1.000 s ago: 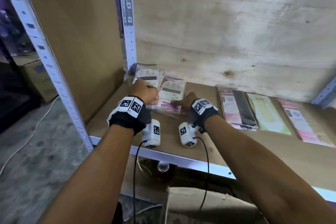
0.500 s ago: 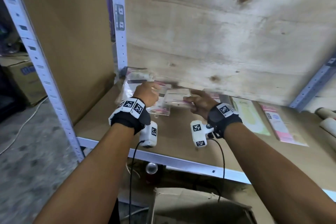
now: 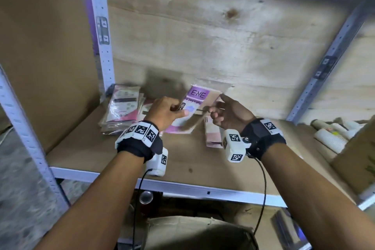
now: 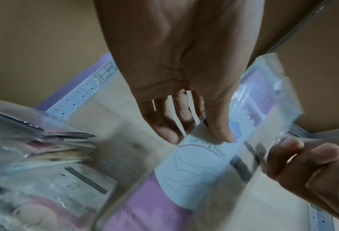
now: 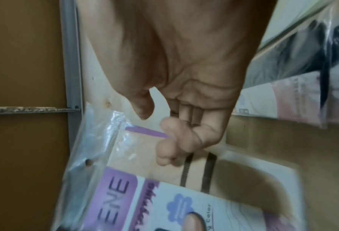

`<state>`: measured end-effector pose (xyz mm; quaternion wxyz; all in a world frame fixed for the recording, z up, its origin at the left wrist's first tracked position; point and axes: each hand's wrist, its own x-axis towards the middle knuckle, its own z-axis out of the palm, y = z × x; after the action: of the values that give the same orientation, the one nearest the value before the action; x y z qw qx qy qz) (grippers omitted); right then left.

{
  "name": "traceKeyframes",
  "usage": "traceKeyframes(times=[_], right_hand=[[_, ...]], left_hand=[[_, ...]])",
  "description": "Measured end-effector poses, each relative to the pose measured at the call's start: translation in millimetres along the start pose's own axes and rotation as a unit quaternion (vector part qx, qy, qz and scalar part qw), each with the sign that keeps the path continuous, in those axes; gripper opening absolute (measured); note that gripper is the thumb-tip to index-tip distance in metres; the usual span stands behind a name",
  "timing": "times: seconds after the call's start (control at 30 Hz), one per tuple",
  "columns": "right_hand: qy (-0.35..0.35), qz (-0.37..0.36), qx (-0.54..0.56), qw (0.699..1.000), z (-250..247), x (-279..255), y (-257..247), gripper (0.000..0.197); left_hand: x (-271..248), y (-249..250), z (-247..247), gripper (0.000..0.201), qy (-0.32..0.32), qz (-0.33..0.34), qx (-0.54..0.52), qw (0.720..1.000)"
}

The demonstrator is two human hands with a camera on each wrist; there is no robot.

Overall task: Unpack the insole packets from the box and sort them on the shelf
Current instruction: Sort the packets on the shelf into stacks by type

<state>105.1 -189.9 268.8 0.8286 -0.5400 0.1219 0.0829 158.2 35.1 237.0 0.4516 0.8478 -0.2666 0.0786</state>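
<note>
Head view, grip: left hand (image 3: 166, 110) and right hand (image 3: 229, 114) hold one purple insole packet (image 3: 195, 105) between them, raised clear of the shelf board (image 3: 101, 148).
Head view, left hand state: fingers curled onto the packet's left edge, thumb on its face.
Head view, right hand state: index finger extended along the packet's right edge, other fingers curled toward its side.
Head view, left of grip: stack of packets (image 3: 121, 105) lying on the board in the corner, against the perforated upright (image 3: 101, 32).
Head view, below right of grip: pale pink packet (image 3: 213, 134) flat on the board, partly hidden by the right wrist camera.
Head view, far right of grip: white rolls (image 3: 328, 138) beside a cardboard carton (image 3: 357, 160).
Head view, under the shelf: open box (image 3: 198, 231), contents not visible.
Left wrist view, grip: thumb (image 4: 220, 125) pressed on the packet's (image 4: 200, 157) white label, fingers behind it; right hand (image 4: 312, 170) holds the clear wrapper edge.
Left wrist view, obstruction: the stack (image 4: 46, 156) lies left of the grip, blurred.
Right wrist view, grip: curled fingers (image 5: 174, 140) contact the packet (image 5: 144, 179) near its top; whether they clamp it cannot be told here.
Right wrist view, right of grip: further packets (image 5: 302, 87) on the board.
</note>
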Motion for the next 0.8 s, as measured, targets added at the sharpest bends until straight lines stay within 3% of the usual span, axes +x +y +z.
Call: traceKeyframes(times=[0.1, 0.2, 0.33, 0.47, 0.63, 0.8], right_hand=[[0.012, -0.032, -0.032, 0.999, -8, -6, 5, 0.037], [0.049, -0.074, -0.145, 0.985, -14, -9, 21, 0.021], [0.062, -0.103, -0.316, 0.941, -21, -16, 49, 0.008], [-0.005, -0.116, -0.287, 0.951, -35, -14, 66, 0.036], [0.008, -0.149, -0.215, 0.965, -51, -9, 75, 0.037], [-0.005, -0.142, -0.194, 0.971, -72, -12, 78, 0.042]], left_hand=[[1, 1, 6, 0.021, -0.038, -0.006, -0.074, 0.996], [3, -2, 15, 0.027, -0.068, -0.048, -0.146, 0.986], [9, -4, 25, 0.037, -0.086, -0.098, -0.201, 0.971], [9, -3, 40, 0.037, -0.083, -0.162, -0.264, 0.947], [11, 0, 63, 0.030, -0.067, -0.201, -0.310, 0.927], [12, 0, 81, 0.033, -0.106, -0.186, -0.276, 0.937]])
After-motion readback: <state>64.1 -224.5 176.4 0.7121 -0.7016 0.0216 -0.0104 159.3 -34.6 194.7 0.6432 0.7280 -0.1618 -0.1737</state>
